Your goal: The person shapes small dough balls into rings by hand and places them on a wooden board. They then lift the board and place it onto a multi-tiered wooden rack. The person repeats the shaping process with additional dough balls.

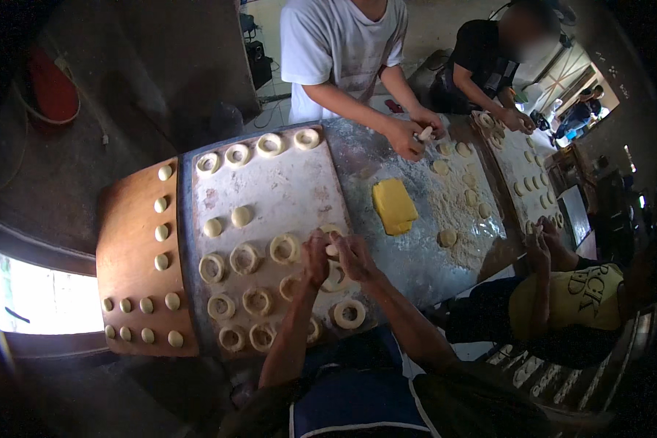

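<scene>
The fingers (327,247) of both hands meet around a small pale lump of dough (332,250), pinching it between them just above a floured metal tray (292,182). The left hand (315,255) and right hand (354,257) curl inward, knuckles up, forearms rising from the lower edge. The lump is too small to tell its long axis. Beneath and around the hands lie soft dough rings (244,258) in loose rows, with two smooth round dough balls (228,222) beyond them. A brown wooden board (128,248) to the left carries small dough balls. To the right, a yellow butter block (394,206) sits on the floured counter (416,255), where other people's hands work.
</scene>
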### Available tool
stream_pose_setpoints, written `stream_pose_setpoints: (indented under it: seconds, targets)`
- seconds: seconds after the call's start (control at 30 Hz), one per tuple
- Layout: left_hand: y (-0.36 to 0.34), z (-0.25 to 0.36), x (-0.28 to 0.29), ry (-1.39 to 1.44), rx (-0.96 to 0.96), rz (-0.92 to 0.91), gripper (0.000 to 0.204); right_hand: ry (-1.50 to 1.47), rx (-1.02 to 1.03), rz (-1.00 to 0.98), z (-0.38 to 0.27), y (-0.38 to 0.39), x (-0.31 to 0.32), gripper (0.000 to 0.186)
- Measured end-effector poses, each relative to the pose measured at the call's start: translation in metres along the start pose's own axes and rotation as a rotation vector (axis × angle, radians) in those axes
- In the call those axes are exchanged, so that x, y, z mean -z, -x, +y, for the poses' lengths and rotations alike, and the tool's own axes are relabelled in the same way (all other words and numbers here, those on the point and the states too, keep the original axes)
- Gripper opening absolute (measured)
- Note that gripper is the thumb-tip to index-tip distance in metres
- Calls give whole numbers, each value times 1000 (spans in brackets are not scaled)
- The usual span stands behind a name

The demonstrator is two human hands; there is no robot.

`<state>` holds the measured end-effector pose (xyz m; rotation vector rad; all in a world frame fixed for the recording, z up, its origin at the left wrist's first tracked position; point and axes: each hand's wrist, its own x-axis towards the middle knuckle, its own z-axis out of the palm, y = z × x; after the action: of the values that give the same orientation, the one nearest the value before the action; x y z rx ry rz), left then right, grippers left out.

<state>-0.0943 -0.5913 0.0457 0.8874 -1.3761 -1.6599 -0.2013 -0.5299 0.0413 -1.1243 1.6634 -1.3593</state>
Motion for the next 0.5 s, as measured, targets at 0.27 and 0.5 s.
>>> stream_pose_setpoints:
  seconds: [0.27,0.5]
  targets:
    - [-80,1,-6,-441,-301,215,36,-57,135,-117,-15,-83,37,37]
    - [-159,-42,-3,-1166,-160,251,17,679,25,117,14,-116,53,74]
